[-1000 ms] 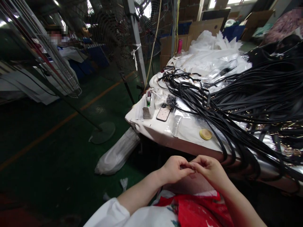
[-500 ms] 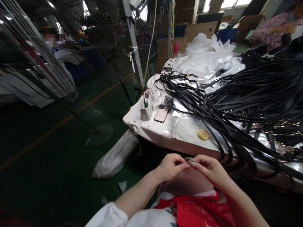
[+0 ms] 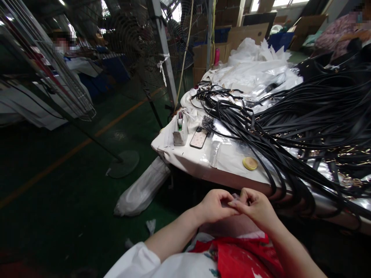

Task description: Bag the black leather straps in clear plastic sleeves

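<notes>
Over green floor [image 3: 87, 185], a white surface [image 3: 184, 153] bears black straps [image 3: 307, 119]; nearer, left hand [image 3: 216, 206] meets right hand [image 3: 257, 206]; their grip unclear.

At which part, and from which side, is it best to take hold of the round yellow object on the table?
The round yellow object is probably best pinched across its rim, coming from the near edge of the table: it is low and lies flat, with black straps close on its right side.
</notes>
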A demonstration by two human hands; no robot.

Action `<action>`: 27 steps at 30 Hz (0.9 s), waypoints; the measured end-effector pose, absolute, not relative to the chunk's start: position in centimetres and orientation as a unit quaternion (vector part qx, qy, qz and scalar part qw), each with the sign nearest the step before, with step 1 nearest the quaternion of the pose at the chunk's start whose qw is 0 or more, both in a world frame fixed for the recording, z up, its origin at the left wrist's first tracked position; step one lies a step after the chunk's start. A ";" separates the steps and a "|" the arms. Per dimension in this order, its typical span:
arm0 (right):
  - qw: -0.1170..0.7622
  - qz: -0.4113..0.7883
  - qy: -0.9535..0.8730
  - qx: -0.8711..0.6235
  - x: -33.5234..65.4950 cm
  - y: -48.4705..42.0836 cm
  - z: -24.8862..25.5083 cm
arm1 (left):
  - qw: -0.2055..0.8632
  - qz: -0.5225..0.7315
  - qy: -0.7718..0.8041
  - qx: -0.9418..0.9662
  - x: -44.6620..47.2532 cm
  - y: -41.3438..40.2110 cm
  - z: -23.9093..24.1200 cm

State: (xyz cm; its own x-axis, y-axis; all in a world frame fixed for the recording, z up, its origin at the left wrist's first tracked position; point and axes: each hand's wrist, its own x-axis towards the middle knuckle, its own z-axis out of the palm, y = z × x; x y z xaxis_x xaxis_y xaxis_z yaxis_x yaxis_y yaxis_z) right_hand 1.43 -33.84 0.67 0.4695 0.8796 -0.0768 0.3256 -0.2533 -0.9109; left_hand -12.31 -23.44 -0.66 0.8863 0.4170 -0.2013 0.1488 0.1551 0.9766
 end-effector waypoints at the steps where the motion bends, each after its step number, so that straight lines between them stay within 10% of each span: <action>1: 0.450 0.311 -0.414 -0.728 1.5 -33.8 0.8 | 0.733 0.092 0.218 0.638 -12.3 -23.4 -0.8; 27: 0.471 0.290 -0.450 -0.701 6.5 -34.1 2.8 | 0.745 0.056 0.210 0.630 -12.5 -22.5 0.4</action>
